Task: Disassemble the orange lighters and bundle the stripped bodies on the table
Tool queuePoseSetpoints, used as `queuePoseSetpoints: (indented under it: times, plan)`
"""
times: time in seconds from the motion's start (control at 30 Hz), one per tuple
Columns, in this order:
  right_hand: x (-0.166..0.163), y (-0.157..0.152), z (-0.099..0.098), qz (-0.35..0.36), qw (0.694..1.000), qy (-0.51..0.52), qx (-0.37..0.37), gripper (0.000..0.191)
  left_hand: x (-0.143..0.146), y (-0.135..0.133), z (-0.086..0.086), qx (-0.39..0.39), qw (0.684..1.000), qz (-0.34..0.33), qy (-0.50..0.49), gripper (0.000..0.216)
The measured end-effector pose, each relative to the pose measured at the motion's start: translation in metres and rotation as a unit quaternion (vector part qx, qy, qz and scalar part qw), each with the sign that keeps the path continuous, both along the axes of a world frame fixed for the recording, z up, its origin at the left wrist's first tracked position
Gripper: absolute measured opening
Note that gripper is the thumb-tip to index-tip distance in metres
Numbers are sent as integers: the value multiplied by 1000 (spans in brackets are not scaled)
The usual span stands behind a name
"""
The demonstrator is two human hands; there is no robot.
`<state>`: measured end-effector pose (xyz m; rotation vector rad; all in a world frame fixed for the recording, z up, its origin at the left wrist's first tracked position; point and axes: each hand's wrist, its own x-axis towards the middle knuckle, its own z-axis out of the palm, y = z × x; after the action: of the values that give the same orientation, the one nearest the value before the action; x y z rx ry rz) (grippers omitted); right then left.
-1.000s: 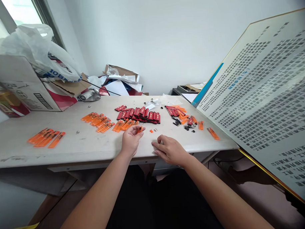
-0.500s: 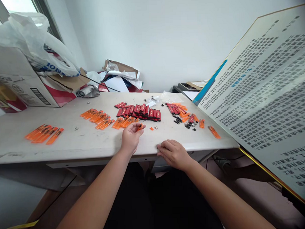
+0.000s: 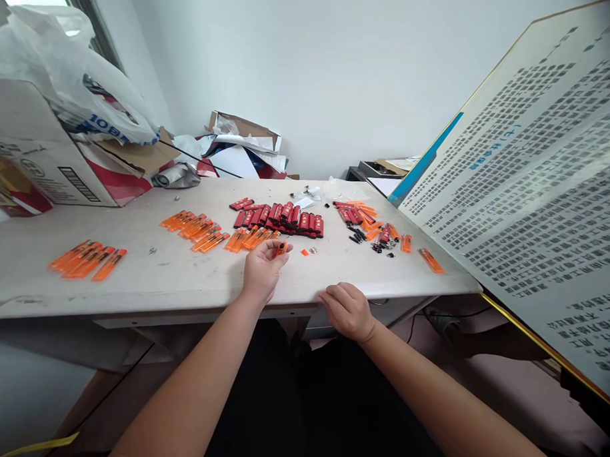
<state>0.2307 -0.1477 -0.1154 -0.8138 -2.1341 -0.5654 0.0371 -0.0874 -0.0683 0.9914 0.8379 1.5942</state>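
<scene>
Fingers of your right hand (image 3: 348, 312) now curl in at the front edge of the tabletop (image 3: 197, 282); a second ago they reached loosely over the surface, farther in. Whether they pinch anything cannot be told, since the tips are bunched and too small to read.

Your left hand (image 3: 260, 270) pinches an orange lighter (image 3: 282, 248) between thumb and fingers, tilted, just above the table and in front of the red lighters (image 3: 285, 219). Its place over the table is about the same as in the earlier frame.

Reading: with your right hand drawn back from the lighter, your left seems to be only steadying it; in my judgement the two hands are not acting on it together at this instant.

Differences otherwise: your view has dipped a little, so the table sits higher in frame. Unmoved: small orange piece (image 3: 304, 252) and metal bit (image 3: 314, 251) side by side, beyond your right hand; orange lighters (image 3: 89, 261) in a row at far left; black parts (image 3: 356, 235) near the mixed heap to the right.
</scene>
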Motion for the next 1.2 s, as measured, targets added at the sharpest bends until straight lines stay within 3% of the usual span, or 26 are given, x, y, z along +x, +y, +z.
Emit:
queuePoseSetpoints:
  times: [0.1, 0.17, 0.27, 0.33, 0.43, 0.53, 0.7, 1.2]
  plan:
    - [-1, 5, 21, -15, 988, 141, -54, 17, 0, -1, -1, 3, 1000, -10, 9, 28]
    - [3, 17, 46, -38, 956, 268, -113, 23, 1, -2, 0, -3, 999, -23, 28, 29]
    - [13, 51, 86, -42, 859, 467, -206, 31, 5, 0, 5, -2, 996, -58, 72, 27]
    - [17, 77, 103, 11, 776, 578, -251, 32, 9, 5, 9, 22, 991, -82, 106, 24]
    - [14, 103, 103, 101, 682, 648, -323, 33, 17, 14, 13, 50, 986, -98, 126, 24]
    - [3, 104, 80, 128, 639, 647, -395, 34, 22, 21, 12, 21, 990, -88, 111, 25]
    - [-9, 92, 57, 156, 619, 641, -426, 46, 22, 25, 4, -1, 992, -37, 117, 25]
    - [-11, 91, 56, 193, 586, 596, -515, 40, 20, 26, 1, 12, 978, -86, 190, 22]
